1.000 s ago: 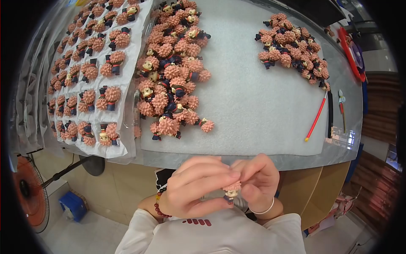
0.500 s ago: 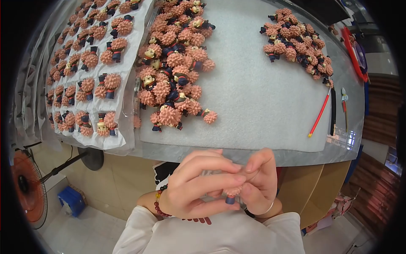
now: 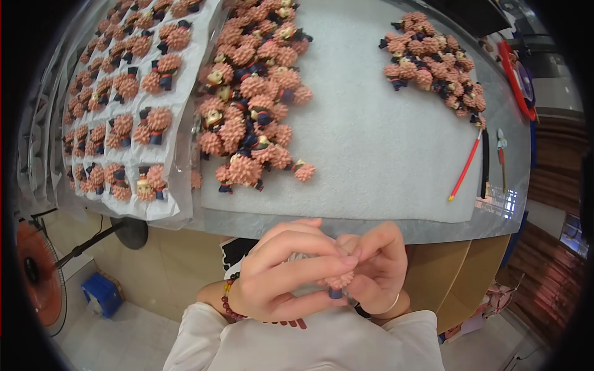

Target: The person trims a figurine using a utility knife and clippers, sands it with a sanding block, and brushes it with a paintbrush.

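Close to my chest, below the table edge, my left hand (image 3: 288, 269) is closed around a small figurine (image 3: 336, 285) with a knobbly pink body and a dark blue base. Only its lower part shows; fingers cover the rest. My right hand (image 3: 378, 266) meets it from the other side, thumb and fingertips pinched together at the top of the figurine. Whether anything thin sits in that pinch cannot be made out. Beyond my left hand lies a heap of similar figurines (image 3: 247, 105) on a pale foam mat (image 3: 346, 136).
A paper-lined tray (image 3: 179, 133) of figurines in rows stands left. A smaller figurine pile (image 3: 433, 62) lies back right. A red brush (image 3: 465, 166), a black stick (image 3: 485, 164) and another slim tool (image 3: 502, 161) rest at the right. Below left stands a fan (image 3: 38, 272).
My right hand has shifted slightly, its fingers bending closer over the figurine. The view has moved a little; the heaps and tools look the same.
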Action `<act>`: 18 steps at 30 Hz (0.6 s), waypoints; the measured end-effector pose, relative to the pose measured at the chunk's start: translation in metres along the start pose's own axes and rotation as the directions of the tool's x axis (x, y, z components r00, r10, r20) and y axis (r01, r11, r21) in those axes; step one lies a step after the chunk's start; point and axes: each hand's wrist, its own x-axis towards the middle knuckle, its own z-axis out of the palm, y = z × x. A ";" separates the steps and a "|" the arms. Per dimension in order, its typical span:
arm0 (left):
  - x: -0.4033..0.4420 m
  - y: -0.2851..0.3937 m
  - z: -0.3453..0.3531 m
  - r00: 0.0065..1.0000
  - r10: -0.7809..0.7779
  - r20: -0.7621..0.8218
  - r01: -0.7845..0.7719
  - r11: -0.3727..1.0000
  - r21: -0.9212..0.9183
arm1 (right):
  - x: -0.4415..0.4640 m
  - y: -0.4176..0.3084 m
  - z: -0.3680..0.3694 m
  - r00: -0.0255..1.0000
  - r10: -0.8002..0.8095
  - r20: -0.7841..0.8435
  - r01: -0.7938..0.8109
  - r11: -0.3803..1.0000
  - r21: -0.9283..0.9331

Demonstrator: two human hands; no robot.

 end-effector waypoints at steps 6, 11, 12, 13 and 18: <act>-0.004 -0.003 -0.002 1.000 0.005 0.001 -0.004 0.988 -0.154 | -0.013 -0.040 -0.025 0.932 -0.353 -0.087 0.178 0.651 -0.738; -0.004 -0.010 0.000 0.999 -0.016 -0.028 0.008 0.967 -0.253 | -0.013 -0.112 -0.111 0.574 -0.803 -0.159 -0.285 -0.014 -0.958; -0.003 -0.010 0.001 1.000 -0.029 -0.009 0.025 0.958 -0.285 | -0.011 -0.126 -0.123 0.572 -0.796 -0.197 -0.392 -0.055 -0.918; -0.002 -0.010 0.002 0.999 -0.040 0.009 0.041 0.947 -0.317 | -0.013 -0.136 -0.136 0.623 -0.757 -0.199 -0.428 -0.117 -0.896; 0.001 -0.004 0.003 0.994 -0.104 0.044 0.113 0.922 -0.371 | -0.001 -0.144 -0.146 0.756 -0.604 -0.252 -0.423 -0.158 -0.892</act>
